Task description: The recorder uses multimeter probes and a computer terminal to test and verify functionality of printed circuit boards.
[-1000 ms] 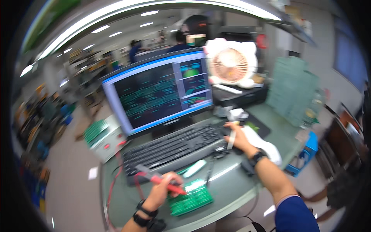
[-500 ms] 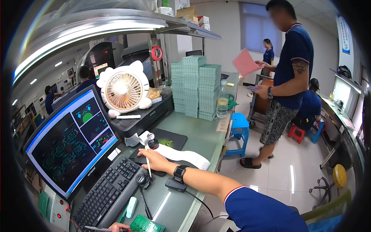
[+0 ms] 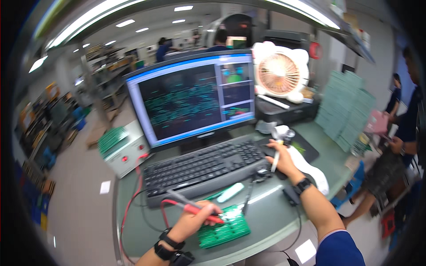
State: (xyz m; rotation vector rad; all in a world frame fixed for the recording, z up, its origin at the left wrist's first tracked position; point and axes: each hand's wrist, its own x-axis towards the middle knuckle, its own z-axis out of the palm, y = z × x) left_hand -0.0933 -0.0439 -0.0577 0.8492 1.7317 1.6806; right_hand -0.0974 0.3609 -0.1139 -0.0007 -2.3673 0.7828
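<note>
My left hand [image 3: 194,220] is closed around a red test probe [image 3: 214,218], and a grey pen-like shaft [image 3: 177,196] sticks out of the same grip. The probe's tip end lies over a green circuit board [image 3: 233,229] at the desk's front edge. Beyond the keyboard's right end, my right hand [image 3: 285,160] holds a slim white pen-like stick [image 3: 275,162] between its fingers. Whatever lies beneath that palm is mostly hidden. A monitor [image 3: 186,99] showing a board layout stands behind the black keyboard [image 3: 204,166].
Left of the monitor, more green boards [image 3: 112,139] lie on a white box [image 3: 126,155] with red leads. A white fan [image 3: 282,71] and tall stacks of pale green boards [image 3: 344,111] stand at the right. People stand at the far right.
The view has swung left and down, bringing my left hand, the probe and the whole board into sight. My right hand still holds the white stick beside the keyboard.
</note>
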